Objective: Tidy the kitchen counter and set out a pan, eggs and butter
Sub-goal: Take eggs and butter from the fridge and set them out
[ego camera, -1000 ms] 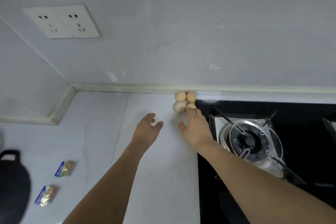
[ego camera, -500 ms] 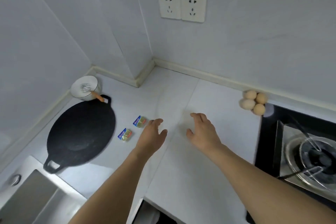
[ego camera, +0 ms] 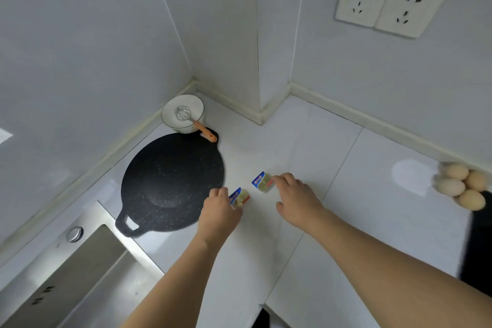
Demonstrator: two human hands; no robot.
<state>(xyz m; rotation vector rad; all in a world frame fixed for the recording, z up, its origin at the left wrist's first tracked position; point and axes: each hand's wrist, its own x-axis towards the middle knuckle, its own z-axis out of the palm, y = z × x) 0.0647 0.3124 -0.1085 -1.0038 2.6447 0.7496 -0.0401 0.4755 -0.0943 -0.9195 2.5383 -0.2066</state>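
Two blue-and-gold foil butter packets (ego camera: pixel 262 181), one pinched in each of the hands (ego camera: pixel 296 198).

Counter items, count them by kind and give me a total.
Eggs: 4
Butter packets: 2
Pan: 1
Bowl: 1
Whisk: 1
Total: 9

Left hand (ego camera: pixel 219 212) curled, right hand (ego camera: pixel 298 201) reaching (fingers bent), both forearms extended
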